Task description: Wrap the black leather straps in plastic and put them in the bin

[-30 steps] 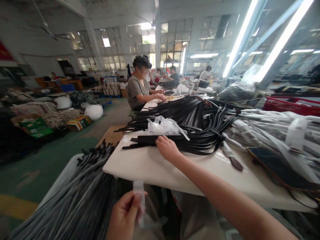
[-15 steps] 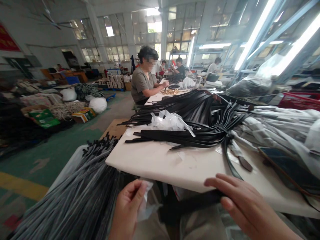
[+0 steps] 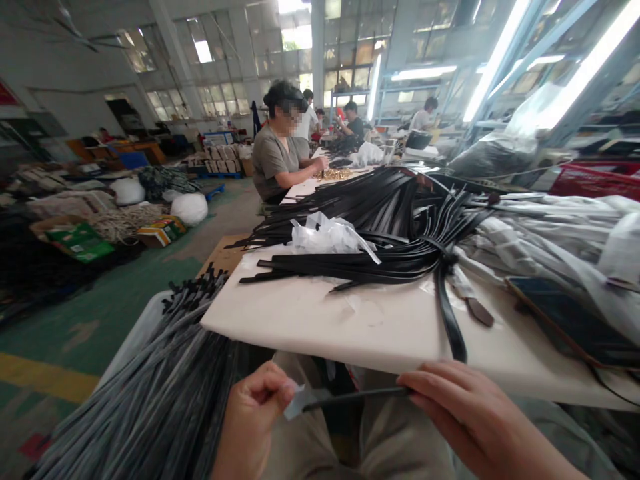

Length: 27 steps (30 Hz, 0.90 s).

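Observation:
A thin translucent plastic piece (image 3: 296, 402) is pinched between the thumb and fingers of my left hand (image 3: 260, 407). From it a narrow black strap (image 3: 357, 397) runs across above my lap to my right hand (image 3: 463, 407), whose fingers are closed on the strap's other end. The strap's left end meets the plastic. Both hands are in front of the near edge of the white table (image 3: 300, 320). On the table lies a tied bundle of black straps (image 3: 350, 267), with crumpled clear plastic (image 3: 327, 233) on top.
Wrapped dark straps (image 3: 165, 373) fill a white bin (image 3: 135, 347) at the left. A dark phone-like device (image 3: 575, 323) and white-wrapped straps (image 3: 545, 247) lie at the right of the table. A person (image 3: 280, 147) sits along the table's far left side.
My right hand has moved slightly left, and the strap now looks narrow and edge-on rather than broad and blurred. The plastic at my left hand hangs less. The view has shifted slightly.

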{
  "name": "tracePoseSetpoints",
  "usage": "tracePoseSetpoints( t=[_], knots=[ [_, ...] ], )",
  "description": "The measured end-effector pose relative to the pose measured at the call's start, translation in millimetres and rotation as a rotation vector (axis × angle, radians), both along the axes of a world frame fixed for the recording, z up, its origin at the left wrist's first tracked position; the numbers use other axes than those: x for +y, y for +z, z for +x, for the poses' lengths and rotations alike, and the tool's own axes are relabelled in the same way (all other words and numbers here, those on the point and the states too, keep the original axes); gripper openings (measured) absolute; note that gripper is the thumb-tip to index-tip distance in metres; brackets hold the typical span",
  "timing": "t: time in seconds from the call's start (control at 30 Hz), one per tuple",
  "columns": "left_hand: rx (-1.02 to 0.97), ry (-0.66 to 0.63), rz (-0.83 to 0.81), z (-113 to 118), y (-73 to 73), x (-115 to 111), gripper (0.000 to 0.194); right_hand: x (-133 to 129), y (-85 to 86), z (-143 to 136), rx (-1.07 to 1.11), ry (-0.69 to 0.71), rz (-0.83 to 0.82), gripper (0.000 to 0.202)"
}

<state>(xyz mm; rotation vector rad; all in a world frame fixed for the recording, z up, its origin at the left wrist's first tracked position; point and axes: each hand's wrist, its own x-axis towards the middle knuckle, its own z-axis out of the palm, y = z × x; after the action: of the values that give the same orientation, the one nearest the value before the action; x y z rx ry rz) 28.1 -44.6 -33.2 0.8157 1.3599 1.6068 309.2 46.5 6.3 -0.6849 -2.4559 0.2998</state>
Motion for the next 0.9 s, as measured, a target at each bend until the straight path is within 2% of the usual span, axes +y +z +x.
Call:
tracePoseSetpoints(
  t=[0.2,0.9],
  knots=[
    [-0.017,0.012,0.003,4,3.0,-2,0.014,2,-6.2,-10,0.026,0.003,-0.014,0.014],
    [0.122,0.027,-0.038,-2,-14.8,5,0.012,1,-10.2,-17,-0.035,0.055,-0.002,0.014]
  ],
)
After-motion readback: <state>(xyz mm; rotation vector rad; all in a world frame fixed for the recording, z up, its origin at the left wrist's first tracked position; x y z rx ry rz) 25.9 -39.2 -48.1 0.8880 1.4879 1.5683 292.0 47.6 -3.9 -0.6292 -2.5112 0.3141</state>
